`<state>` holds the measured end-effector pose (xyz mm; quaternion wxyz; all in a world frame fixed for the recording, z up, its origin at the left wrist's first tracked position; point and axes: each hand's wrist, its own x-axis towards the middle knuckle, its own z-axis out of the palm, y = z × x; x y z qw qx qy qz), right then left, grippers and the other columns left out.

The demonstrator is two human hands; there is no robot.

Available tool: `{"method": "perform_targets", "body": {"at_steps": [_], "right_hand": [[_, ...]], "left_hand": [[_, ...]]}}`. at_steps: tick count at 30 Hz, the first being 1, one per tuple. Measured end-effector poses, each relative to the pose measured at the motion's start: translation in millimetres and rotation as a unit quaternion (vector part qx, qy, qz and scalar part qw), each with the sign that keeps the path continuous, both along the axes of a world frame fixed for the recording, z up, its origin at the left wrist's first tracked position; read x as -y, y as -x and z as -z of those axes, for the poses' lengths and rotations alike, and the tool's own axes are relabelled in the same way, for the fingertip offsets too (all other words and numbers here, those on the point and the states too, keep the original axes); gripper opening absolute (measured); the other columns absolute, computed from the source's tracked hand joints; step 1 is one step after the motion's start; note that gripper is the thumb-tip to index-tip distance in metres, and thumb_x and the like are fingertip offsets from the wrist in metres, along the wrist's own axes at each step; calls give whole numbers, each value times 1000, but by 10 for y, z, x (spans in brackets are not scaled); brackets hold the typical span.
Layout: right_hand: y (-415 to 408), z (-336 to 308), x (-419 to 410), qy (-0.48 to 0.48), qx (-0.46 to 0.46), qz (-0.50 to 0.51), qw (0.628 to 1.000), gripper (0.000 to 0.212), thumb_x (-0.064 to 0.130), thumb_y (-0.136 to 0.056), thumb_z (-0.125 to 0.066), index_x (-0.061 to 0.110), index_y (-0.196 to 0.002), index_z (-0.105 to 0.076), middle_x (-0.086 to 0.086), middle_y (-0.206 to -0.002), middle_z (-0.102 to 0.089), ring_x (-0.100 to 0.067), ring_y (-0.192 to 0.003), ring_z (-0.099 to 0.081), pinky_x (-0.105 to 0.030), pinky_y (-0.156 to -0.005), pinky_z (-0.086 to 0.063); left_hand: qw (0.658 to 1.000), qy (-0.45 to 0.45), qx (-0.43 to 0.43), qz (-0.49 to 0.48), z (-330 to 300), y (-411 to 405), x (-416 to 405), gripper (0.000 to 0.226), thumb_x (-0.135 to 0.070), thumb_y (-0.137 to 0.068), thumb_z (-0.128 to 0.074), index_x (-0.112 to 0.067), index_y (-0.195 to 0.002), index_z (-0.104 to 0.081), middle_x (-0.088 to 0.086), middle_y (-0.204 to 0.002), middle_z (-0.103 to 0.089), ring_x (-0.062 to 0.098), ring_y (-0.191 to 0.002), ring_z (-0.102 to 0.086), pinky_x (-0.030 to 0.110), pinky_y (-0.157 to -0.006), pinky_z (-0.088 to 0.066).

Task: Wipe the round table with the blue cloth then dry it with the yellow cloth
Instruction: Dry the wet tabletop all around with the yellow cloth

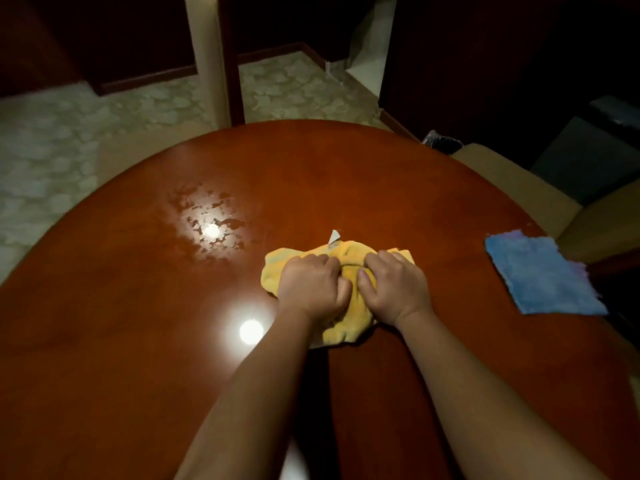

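Two hands bear down on a bunched yellow cloth [349, 258] near the middle of a round table [138, 341], the drying stage of the job by the look of it. The left hand [311, 289] and right hand [393, 287] sit side by side on the cloth, fingers curled into its folds and gripping it, thumbs nearly meeting. A small white tag [334, 237] pokes from the cloth's far edge.

The move ahead seems to turn on the wet patch [211, 223], a scatter of beaded water that lies to the left of the cloth and a little toward the table's far edge, near but apart from it. The left hand is the nearer of the two. Nothing stands between cloth and patch.

The blue cloth [543, 271] lies flat by the table's right edge, well apart from the hands, one corner at the rim. Two lamp reflections glare on the polished wood, one of them inside the wet patch. Beyond the right edge sits a beige chair [519, 178]; patterned flooring [52, 150] shows past the far edge.
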<state>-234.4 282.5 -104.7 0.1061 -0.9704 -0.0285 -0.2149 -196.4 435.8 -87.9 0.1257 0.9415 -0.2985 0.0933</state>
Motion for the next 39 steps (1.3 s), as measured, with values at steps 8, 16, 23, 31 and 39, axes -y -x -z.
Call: {"method": "perform_targets", "body": {"at_steps": [8, 16, 23, 31, 39], "right_hand": [[731, -24, -769, -26, -45, -56, 997, 32, 40, -79, -41, 14, -72, -59, -5, -67, -55, -27, -60, -56, -30, -46, -43], [965, -31, -1974, -37, -68, -217, 973, 27, 44, -74, -45, 20, -68, -56, 0, -67, -55, -22, -63, -56, -26, -48, -42], [458, 47, -2124, -40, -39, -256, 965, 28, 41, -74, -45, 18, -68, -59, -1, -66, -56, -24, -62, -57, -27, -48, -43], [-540, 17, -2441, -53, -28, -178, 982, 30, 39, -77, -44, 15, -71, -61, -4, -66, -58, -26, -62, -59, -28, -46, -42], [-1545, 38, -2599, -30, -15, -103, 994, 34, 37, -81, -39, 14, -72, -61, -5, -66, -59, -28, -61, -58, -27, -47, -40]], "left_hand": [[999, -12, -44, -13, -46, 828, -834, 26, -34, -69, -40, -14, -56, -52, 3, -50, -49, 26, -41, -46, 27, -42, -32], [988, -18, -58, -140, -82, 1508, -2100, 19, -31, -67, -42, -15, -58, -49, 0, -53, -48, 22, -46, -48, 26, -45, -36], [985, 2, -43, -166, -38, 1121, -2256, 18, -30, -65, -43, -16, -57, -48, 1, -53, -48, 24, -47, -47, 30, -46, -35], [993, 18, 6, -121, 11, -114, -2554, 24, -30, -70, -40, -13, -57, -50, 4, -53, -50, 26, -45, -48, 28, -45, -36], [994, 42, 45, -91, 45, -1263, -2650, 28, -29, -69, -39, -11, -51, -50, 6, -48, -49, 27, -40, -44, 25, -42, -27]]}}
